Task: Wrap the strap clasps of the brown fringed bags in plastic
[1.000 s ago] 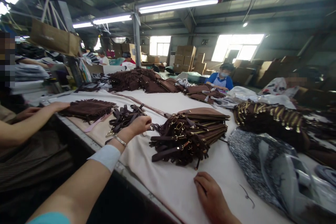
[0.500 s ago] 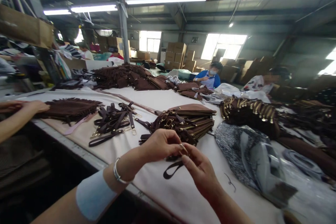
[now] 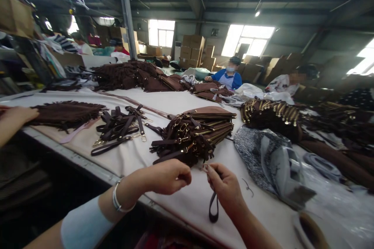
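My right hand (image 3: 223, 183) pinches the gold metal clasp of a dark brown wrist strap (image 3: 214, 212), whose loop hangs below the fingers. Left of it, apart from the strap, my left hand (image 3: 172, 177) is closed with its fingers curled; anything inside is hidden. Just beyond both hands lies a stack of brown zippered pouches (image 3: 204, 124) with gold zips and attached straps. A pile of loose brown wrist straps (image 3: 119, 124) with gold clasps rests farther left on the white-covered table (image 3: 175, 206).
Another person's hand (image 3: 22, 116) touches a fringed brown piece (image 3: 66, 113) near a pink comb (image 3: 76, 132). On the right lie clear plastic wrapping (image 3: 330, 206), a tape roll (image 3: 311, 229) and more pouches (image 3: 269, 118). Co-workers (image 3: 228, 76) sit at the far side.
My hands have moved apart; the left has come off the clasp while the right keeps it. The strap loop now hangs lower. The view has shifted slightly.
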